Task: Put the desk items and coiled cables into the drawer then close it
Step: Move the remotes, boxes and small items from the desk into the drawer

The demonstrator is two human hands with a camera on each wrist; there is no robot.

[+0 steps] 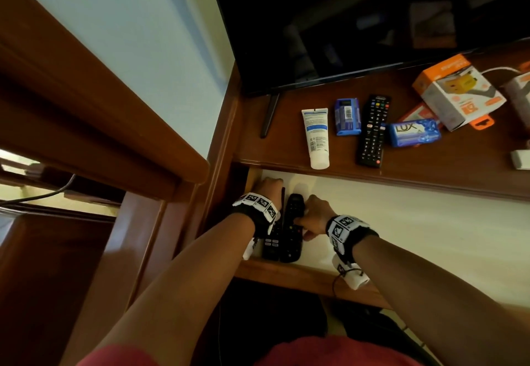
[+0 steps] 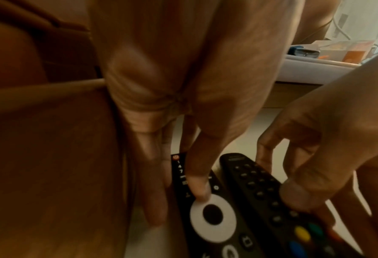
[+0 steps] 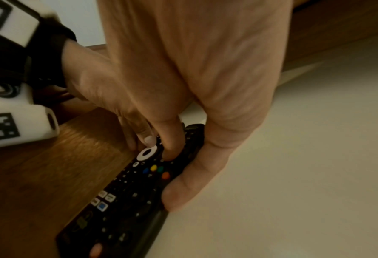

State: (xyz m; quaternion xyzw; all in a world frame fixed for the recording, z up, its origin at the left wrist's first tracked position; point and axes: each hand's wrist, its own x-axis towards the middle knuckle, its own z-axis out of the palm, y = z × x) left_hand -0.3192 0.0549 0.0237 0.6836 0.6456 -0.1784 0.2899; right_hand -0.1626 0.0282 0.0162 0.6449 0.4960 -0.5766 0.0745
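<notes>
The drawer (image 1: 401, 236) stands open with a bare white bottom. At its left end lie two black remotes side by side. My left hand (image 1: 268, 189) (image 2: 179, 197) holds the slim remote with the white ring (image 1: 272, 243) (image 2: 212, 218) (image 3: 147, 152), thumb on its face and fingers down its left side against the drawer wall. My right hand (image 1: 317, 212) (image 3: 175, 174) grips the remote with coloured buttons (image 1: 294, 222) (image 2: 260, 188) (image 3: 154, 176), thumb on top and fingers along its right edge.
On the desk above the drawer lie a white tube (image 1: 315, 136), a small blue box (image 1: 347, 117), a third black remote (image 1: 372, 130), a Lux soap (image 1: 414, 132) and an orange-white carton (image 1: 456, 93). A TV (image 1: 372, 21) stands behind them.
</notes>
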